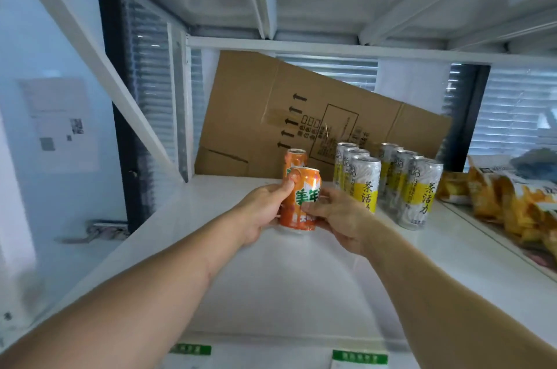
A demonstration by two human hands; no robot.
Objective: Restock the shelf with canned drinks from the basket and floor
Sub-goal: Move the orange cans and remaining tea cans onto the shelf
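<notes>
Orange can (300, 199) stands upright on the white shelf (286, 278), held from both sides: left hand (262, 211) and right hand (337, 214) each curl their grip round it. Directly behind it stands a second orange can (296, 159); silver-and-yellow cans (388, 181) are to its right.

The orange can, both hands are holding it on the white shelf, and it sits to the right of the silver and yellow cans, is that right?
Not quite. The head view shows the orange can, held by the left hand and right hand on the white shelf, to the left of the silver and yellow cans, not the right.
</notes>
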